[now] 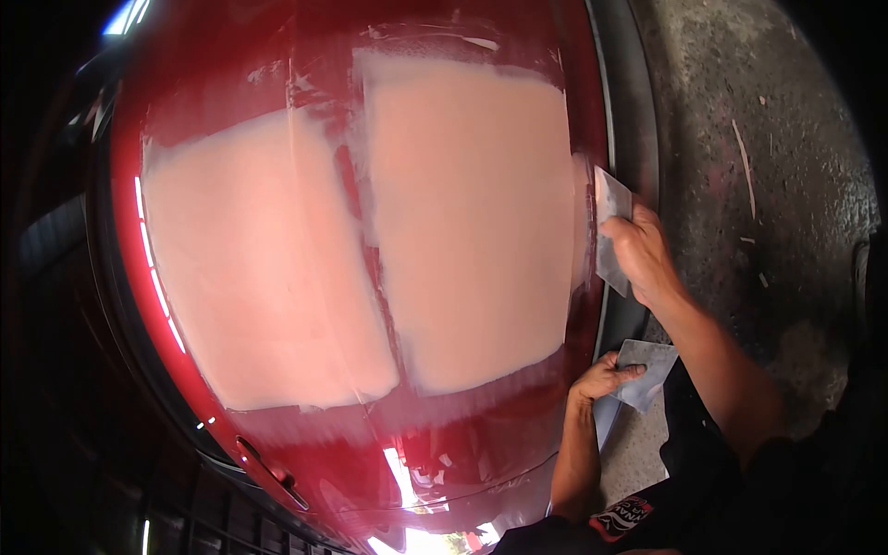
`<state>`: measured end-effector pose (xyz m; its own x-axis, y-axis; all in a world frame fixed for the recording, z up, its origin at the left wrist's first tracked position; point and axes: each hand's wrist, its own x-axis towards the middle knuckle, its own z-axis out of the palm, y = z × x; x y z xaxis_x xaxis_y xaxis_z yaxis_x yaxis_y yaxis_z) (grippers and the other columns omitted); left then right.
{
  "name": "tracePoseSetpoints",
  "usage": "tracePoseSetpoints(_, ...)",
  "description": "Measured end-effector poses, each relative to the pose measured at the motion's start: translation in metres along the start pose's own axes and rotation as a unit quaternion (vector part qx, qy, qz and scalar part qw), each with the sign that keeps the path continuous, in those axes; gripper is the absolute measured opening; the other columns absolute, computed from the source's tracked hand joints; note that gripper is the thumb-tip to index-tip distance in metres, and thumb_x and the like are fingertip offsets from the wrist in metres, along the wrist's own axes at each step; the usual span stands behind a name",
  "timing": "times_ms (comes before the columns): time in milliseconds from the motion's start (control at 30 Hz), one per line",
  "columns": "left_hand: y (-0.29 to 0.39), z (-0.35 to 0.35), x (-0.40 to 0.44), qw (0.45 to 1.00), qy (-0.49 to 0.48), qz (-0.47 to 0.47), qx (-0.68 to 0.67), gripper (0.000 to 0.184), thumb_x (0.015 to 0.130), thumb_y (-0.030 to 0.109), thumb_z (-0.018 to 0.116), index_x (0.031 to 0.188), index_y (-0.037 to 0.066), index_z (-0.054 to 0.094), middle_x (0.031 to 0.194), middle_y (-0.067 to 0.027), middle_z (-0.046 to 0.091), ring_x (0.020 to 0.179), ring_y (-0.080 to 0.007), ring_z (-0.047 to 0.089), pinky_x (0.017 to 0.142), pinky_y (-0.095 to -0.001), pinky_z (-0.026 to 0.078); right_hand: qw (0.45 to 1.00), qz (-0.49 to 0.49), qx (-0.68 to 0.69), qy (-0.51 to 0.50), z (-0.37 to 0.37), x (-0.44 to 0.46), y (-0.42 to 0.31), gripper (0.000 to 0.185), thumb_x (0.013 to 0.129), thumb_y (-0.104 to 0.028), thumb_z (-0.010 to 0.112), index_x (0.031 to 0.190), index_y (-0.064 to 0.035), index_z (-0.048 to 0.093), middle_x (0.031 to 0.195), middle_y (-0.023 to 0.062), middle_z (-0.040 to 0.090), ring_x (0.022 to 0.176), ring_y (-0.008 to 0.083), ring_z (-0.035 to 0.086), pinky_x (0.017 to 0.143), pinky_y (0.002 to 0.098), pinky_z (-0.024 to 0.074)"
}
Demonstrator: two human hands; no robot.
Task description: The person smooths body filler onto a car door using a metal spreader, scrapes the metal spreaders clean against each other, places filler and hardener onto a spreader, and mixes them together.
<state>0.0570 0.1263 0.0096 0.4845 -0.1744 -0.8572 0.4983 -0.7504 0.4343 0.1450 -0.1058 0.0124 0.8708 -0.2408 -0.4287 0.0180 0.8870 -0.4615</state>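
A red car panel [462, 462] carries two broad patches of pinkish body filler, a left patch [259, 268] and a right patch [472, 222]. A thin strip of filler [580, 222] lies along the panel's right edge. There my right hand [638, 245] grips a flat grey filler spreader [610, 264], its face smeared with pink and its blade close to the strip; I cannot tell whether it touches. Lower down, my left hand [603, 376] holds a second flat grey spreader [652, 370], thumb on top, out past the panel's edge. Any filler on this one is hard to make out.
Black trim [634, 120] borders the panel on the right. Beyond it lies a stained concrete floor [731, 139] with scattered scraps. A door handle [270, 474] sits at the lower left. Bright reflections show on the lower red paint.
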Motion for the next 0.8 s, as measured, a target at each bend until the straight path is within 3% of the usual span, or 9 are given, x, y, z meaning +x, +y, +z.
tracePoseSetpoints(33, 0.003, 0.003, -0.002, 1.0, 0.0, -0.001, 0.0, 0.02, 0.084, 0.017, 0.071, 0.1, 0.004, 0.067, 0.086, 0.0069, 0.061, 0.079, -0.0056, 0.051, 0.074, -0.0224, 0.043, 0.999, -0.012, 0.037, 0.006, 0.006, 0.002, -0.001, 0.031, 0.075, -0.01, 0.049, 0.101, 0.003, 0.059, 0.072, 0.0056, 0.056, 0.067, 0.0163, 0.051, 0.064, 0.0325, 0.0419)
tracePoseSetpoints(67, 0.005, 0.004, -0.004, 1.0, 0.001, 0.004, -0.002, 0.021, 0.084, 0.017, 0.071, 0.1, 0.005, 0.067, 0.087, 0.007, 0.061, 0.079, -0.0055, 0.051, 0.074, -0.0226, 0.043, 0.998, -0.006, -0.031, -0.054, 0.005, -0.001, -0.02, 0.038, 0.076, -0.01, 0.048, 0.11, 0.0045, 0.057, 0.091, 0.01, 0.059, 0.082, 0.0196, 0.056, 0.074, 0.032, 0.0435)
tracePoseSetpoints(100, 0.008, 0.004, -0.004, 1.0, 0.001, 0.009, -0.002, 0.021, 0.084, 0.017, 0.07, 0.101, 0.005, 0.066, 0.087, 0.007, 0.061, 0.08, -0.0054, 0.051, 0.075, -0.0227, 0.043, 0.998, -0.007, -0.028, -0.052, 0.008, -0.002, -0.021, 0.038, 0.076, -0.01, 0.048, 0.11, 0.0045, 0.057, 0.091, 0.01, 0.059, 0.082, 0.0196, 0.056, 0.074, 0.032, 0.0435)
tracePoseSetpoints(200, 0.007, 0.003, -0.003, 1.0, 0.003, -0.001, 0.003, 0.022, 0.084, 0.017, 0.07, 0.103, 0.005, 0.066, 0.089, 0.007, 0.061, 0.082, -0.0053, 0.051, 0.076, -0.0225, 0.042, 0.999, -0.009, -0.029, -0.023, 0.016, -0.004, -0.017, 0.055, 0.076, -0.01, 0.049, 0.129, 0.005, 0.046, 0.128, 0.0176, 0.044, 0.116, 0.0285, 0.048, 0.098, 0.0343, 0.0375)
tracePoseSetpoints(233, 0.004, 0.001, -0.002, 1.0, 0.002, -0.002, 0.005, 0.022, 0.084, 0.017, 0.07, 0.103, 0.005, 0.066, 0.089, 0.007, 0.061, 0.082, -0.0053, 0.051, 0.076, -0.0225, 0.042, 0.999, -0.01, -0.028, -0.021, 0.019, -0.009, -0.016, 0.055, 0.076, -0.01, 0.049, 0.129, 0.005, 0.046, 0.128, 0.0176, 0.044, 0.116, 0.0285, 0.048, 0.098, 0.0343, 0.0375)
tracePoseSetpoints(300, 0.003, 0.002, -0.002, 0.999, -0.014, 0.028, -0.037, 0.023, 0.084, 0.017, 0.07, 0.103, 0.005, 0.066, 0.092, 0.0063, 0.062, 0.086, -0.0058, 0.052, 0.078, -0.0224, 0.042, 0.964, -0.174, -0.2, -0.005, 0.025, -0.023, -0.016, 0.058, 0.077, -0.01, 0.051, 0.132, 0.006, 0.043, 0.126, 0.0172, 0.045, 0.115, 0.0308, 0.047, 0.099, 0.0366, 0.0383)
tracePoseSetpoints(633, 0.018, 0.003, -0.016, 0.996, 0.002, 0.084, -0.033, 0.031, 0.083, 0.005, 0.067, 0.113, -0.002, 0.059, 0.109, -0.0032, 0.063, 0.105, -0.0127, 0.056, 0.096, -0.0278, 0.042, 0.944, -0.273, -0.184, -0.038, 0.02, -0.056, -0.024, 0.057, 0.075, -0.005, 0.054, 0.131, 0.0034, 0.044, 0.129, 0.0201, 0.045, 0.119, 0.0344, 0.045, 0.1, 0.0398, 0.0371)
tracePoseSetpoints(700, 0.01, -0.001, -0.008, 0.998, -0.014, 0.046, -0.029, 0.026, 0.084, 0.009, 0.069, 0.108, 0.001, 0.062, 0.099, 0.001, 0.063, 0.094, -0.0093, 0.056, 0.086, -0.0247, 0.044, 0.968, -0.238, -0.078, 0.014, 0.005, -0.056, -0.03, 0.05, 0.076, -0.005, 0.052, 0.125, 0.0017, 0.05, 0.124, 0.0205, 0.049, 0.115, 0.0333, 0.049, 0.099, 0.0393, 0.0387)
tracePoseSetpoints(800, -0.005, -0.006, 0.0, 1.0, -0.01, -0.001, -0.001, 0.028, 0.083, 0.013, 0.07, 0.109, 0.003, 0.064, 0.098, 0.0027, 0.064, 0.09, -0.0076, 0.056, 0.084, -0.0243, 0.044, 0.999, 0.032, -0.019, -0.006, -0.015, -0.022, -0.023, 0.041, 0.076, -0.008, 0.049, 0.114, 0.0035, 0.056, 0.097, 0.0133, 0.06, 0.089, 0.0228, 0.057, 0.081, 0.0333, 0.0435)
